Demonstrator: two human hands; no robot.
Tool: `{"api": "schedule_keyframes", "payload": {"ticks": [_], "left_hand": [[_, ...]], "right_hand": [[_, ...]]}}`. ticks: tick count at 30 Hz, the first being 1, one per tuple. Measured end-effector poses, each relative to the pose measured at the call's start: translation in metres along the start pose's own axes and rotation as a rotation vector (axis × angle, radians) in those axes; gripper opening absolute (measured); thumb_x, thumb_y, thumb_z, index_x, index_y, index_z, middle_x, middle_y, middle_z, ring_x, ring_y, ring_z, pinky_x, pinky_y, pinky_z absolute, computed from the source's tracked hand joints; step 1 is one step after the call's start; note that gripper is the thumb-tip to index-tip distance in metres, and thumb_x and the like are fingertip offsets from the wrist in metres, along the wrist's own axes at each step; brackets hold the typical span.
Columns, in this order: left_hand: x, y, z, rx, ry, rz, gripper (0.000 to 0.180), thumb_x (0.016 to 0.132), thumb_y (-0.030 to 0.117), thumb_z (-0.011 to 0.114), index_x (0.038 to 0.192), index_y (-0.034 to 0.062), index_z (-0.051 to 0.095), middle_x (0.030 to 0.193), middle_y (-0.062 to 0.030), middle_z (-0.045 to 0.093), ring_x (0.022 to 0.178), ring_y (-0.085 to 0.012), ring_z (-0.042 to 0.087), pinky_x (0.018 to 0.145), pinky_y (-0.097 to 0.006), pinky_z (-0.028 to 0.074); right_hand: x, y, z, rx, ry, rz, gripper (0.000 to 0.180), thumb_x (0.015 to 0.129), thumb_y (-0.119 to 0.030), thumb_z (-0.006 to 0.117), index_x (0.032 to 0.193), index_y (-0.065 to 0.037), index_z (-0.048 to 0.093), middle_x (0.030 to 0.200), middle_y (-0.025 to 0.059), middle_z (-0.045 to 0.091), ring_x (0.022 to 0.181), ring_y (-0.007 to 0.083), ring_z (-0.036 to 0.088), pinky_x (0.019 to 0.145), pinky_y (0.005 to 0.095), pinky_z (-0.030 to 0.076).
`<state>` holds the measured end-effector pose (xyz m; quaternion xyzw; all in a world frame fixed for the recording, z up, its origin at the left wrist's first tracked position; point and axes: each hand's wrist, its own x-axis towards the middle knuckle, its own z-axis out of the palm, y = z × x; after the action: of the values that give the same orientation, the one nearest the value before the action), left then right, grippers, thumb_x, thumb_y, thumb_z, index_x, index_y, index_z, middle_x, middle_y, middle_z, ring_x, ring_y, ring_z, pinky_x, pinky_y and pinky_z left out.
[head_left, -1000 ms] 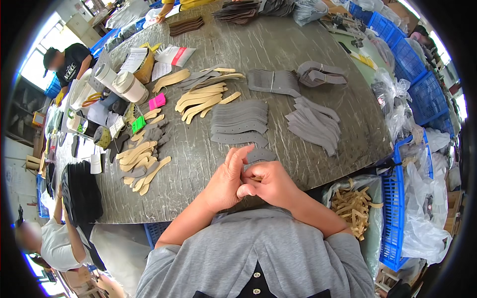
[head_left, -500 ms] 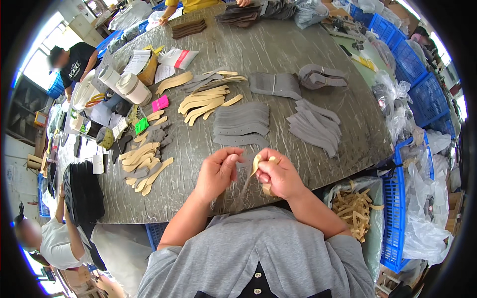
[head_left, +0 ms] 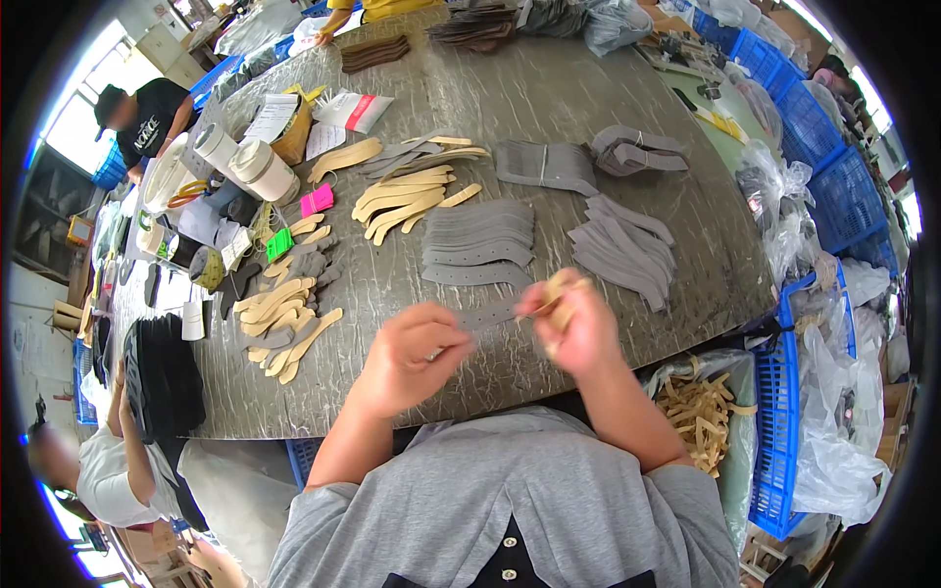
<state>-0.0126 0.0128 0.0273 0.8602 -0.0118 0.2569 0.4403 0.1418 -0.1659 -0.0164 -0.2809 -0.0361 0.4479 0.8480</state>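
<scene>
My left hand [head_left: 414, 359] is closed at the near side of the table, its fingers pinching one end of a grey perforated strap piece [head_left: 488, 315]. The strap spans the gap toward my right hand [head_left: 580, 331], which is slightly blurred. Crumpled tan peel-off strip [head_left: 563, 292] is gripped in that hand, its loose end sticking out above the fingers. Just beyond lies a neat row of grey strap pieces [head_left: 477, 235] with small holes. To its right is a fanned pile of grey straps [head_left: 622, 250].
Tan curved pieces [head_left: 279, 314] lie at left, with more tan pieces [head_left: 407, 201] farther back. Banded grey straps [head_left: 544, 165] sit beyond. White jars [head_left: 263, 171] crowd the left side. At right, a bag of tan scraps [head_left: 698, 407] stands beside a blue crate [head_left: 774, 421]. Other people work around the table.
My right hand has moved right and slightly up with the tan strip bunched in it. My left hand has shifted slightly left and lower; the grey strap now shows stretched between both hands.
</scene>
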Motion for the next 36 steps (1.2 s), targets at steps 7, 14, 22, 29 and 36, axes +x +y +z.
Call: {"api": "schedule_keyframes", "payload": {"ticks": [7,14,22,29,36], "left_hand": [[-0.024,-0.025,-0.012,-0.366,0.294,-0.779,0.016,0.087,0.01,0.069,0.074,0.0002,0.069,0.057,0.0034,0.057,0.048,-0.0013,0.046,0.043,-0.02,0.031],[-0.024,-0.034,0.004,-0.322,0.234,-0.839,0.018,0.086,0.014,0.07,0.074,0.0009,0.071,0.057,0.0028,0.058,0.047,-0.0019,0.046,0.042,-0.021,0.032],[-0.019,-0.039,0.009,-0.083,0.229,-0.833,0.022,0.084,0.016,0.073,0.093,-0.0041,0.072,0.065,0.0015,0.062,0.056,-0.0051,0.053,0.05,-0.021,0.04],[-0.02,-0.044,0.004,-0.079,0.156,-0.75,0.024,0.084,0.014,0.073,0.101,-0.0024,0.07,0.068,-0.0022,0.063,0.062,-0.0071,0.054,0.057,-0.024,0.044],[-0.019,-0.053,0.008,0.067,0.061,-0.726,0.02,0.084,0.017,0.071,0.083,-0.0032,0.07,0.069,-0.012,0.066,0.061,-0.017,0.06,0.06,-0.031,0.047]], "right_hand": [[-0.006,-0.061,-0.045,-0.293,0.414,-0.394,0.006,0.092,-0.007,0.06,0.094,-0.011,0.056,0.072,-0.0049,0.044,0.058,0.0055,0.04,0.062,0.0281,0.043],[-0.027,-0.013,-0.03,-0.741,0.104,0.005,0.017,0.086,-0.008,0.072,0.097,-0.004,0.059,0.078,-0.0056,0.053,0.066,0.0027,0.045,0.058,0.02,0.039],[-0.013,-0.002,-0.024,-0.952,0.158,-0.129,0.008,0.086,-0.003,0.069,0.084,-0.004,0.062,0.075,-0.0048,0.056,0.068,0.0031,0.048,0.062,0.0211,0.041],[-0.016,-0.008,-0.019,-0.911,0.151,-0.159,0.009,0.085,0.0,0.069,0.085,-0.005,0.061,0.077,-0.0046,0.057,0.07,0.0033,0.049,0.062,0.0206,0.041],[0.002,-0.008,-0.039,-1.075,0.182,-0.158,0.013,0.083,0.0,0.07,0.083,-0.006,0.059,0.075,-0.0047,0.054,0.069,0.004,0.048,0.062,0.0214,0.04]]}}
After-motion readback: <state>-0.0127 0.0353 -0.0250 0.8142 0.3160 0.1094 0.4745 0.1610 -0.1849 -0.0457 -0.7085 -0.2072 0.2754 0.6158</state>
